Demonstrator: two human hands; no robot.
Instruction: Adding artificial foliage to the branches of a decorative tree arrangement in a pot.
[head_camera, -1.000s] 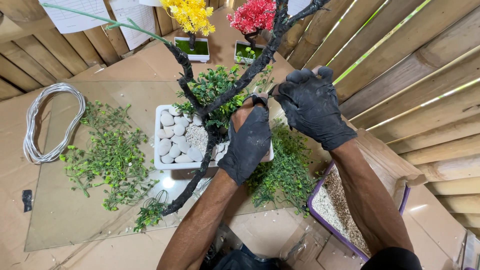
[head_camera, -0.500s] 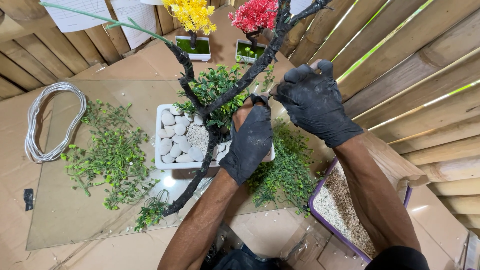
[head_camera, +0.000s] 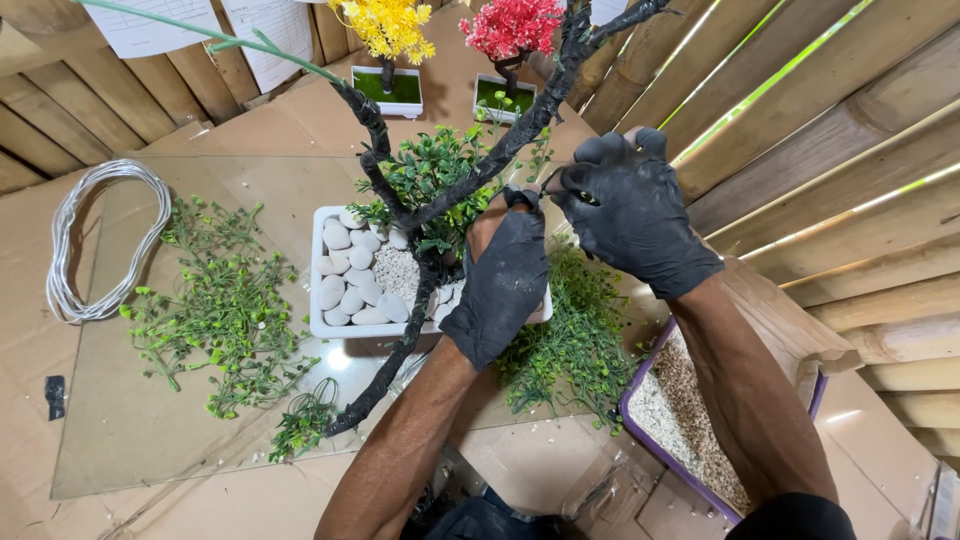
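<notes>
**Black gloves at the branch fork: fixing foliage on the model tree**

Black-gloved hands meet high on the dark wrapped branch (head_camera: 520, 125), right of the trunk. Left hand (head_camera: 505, 275) is curled with fingers bunched at the branch, looks pinched on something small; can't tell what. Right hand (head_camera: 630, 215) is also closed narrow, thumb and forefinger nipping a small item against the same spot, hidden by the glove. Both hands touch or nearly touch the branch, close beside each other

Where the work sits: the tree stands in a white rectangular pot (head_camera: 322, 325) filled with white pebbles (head_camera: 345, 280) and fine gravel, on a glass sheet (head_camera: 130, 430) over the cardboard-covered counter (head_camera: 60, 400). Green sprigs already on the tree (head_camera: 430, 180) cluster just left of the hands

Doing it well, my read:
- keep one hand as the anchor on the branch, let the other do the fine work; the branch overhangs the pot, so side load could tip it
- seat the sprig tight against the bark wrap, no gap
- match the angle of the foliage already mounted
- watch the neighbouring sprigs, easy to knock loose with a wrist

Around it: loose green sprigs (head_camera: 220, 310) piled left of the pot, more (head_camera: 575, 345) under the forearms on the right. Coil of pale wire (head_camera: 100, 240) far left. Purple-rimmed tray of gravel (head_camera: 680, 420) by the right arm. Two finished small trees at the back, yellow (head_camera: 385, 25) and red (head_camera: 510, 25). Bamboo wall (head_camera: 850, 150) on the right
</notes>
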